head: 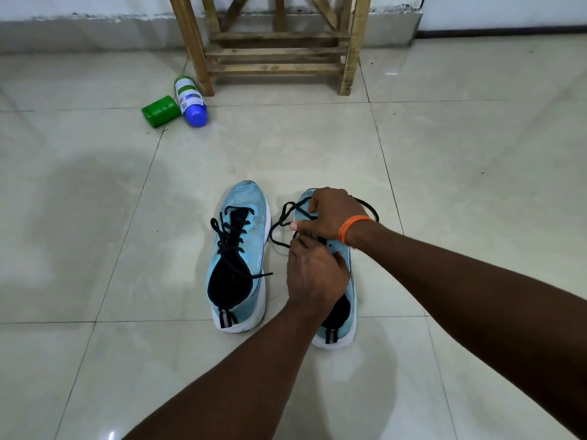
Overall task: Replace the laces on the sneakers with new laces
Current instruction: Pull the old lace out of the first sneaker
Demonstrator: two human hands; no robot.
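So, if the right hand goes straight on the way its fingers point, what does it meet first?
First the loose black lace looping beside its fingertips, then likely the other blue sneaker across the gap. Height is unclear, so the right hand may pass above that sneaker.

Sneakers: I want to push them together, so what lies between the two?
Head view: floor tile, crossed by loose black lace from the right sneaker.
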